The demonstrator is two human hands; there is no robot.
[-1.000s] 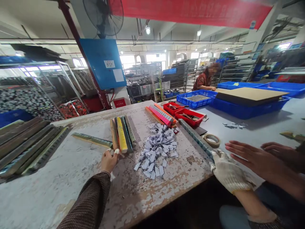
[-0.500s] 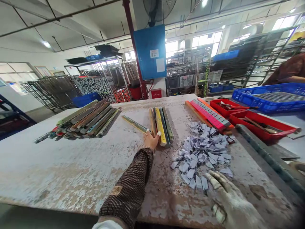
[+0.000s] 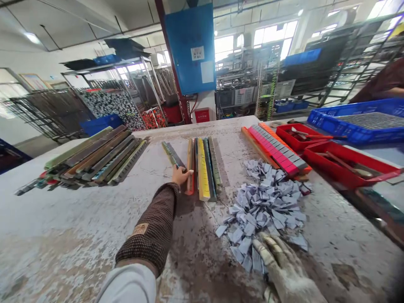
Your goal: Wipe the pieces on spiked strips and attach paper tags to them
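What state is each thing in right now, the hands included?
Left hand: fingers bent, at the brown bar; grip unclear.
Brown bar: lying down.
Right hand: gloved, at the heap's near edge.
Pale pieces: loose, heaped.
Yellow bar: lying among others.
Near red bin: open-topped, holding items.
Blue crate: open-topped, loaded.
Blue cabinet: shut.
Table: worn, patchy.

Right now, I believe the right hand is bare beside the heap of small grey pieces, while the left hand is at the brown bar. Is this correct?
Not quite: the right hand is not bare; the head view shows it in a whitish glove. It is beside the heap of small grey pieces, and the left hand is at the brown bar.
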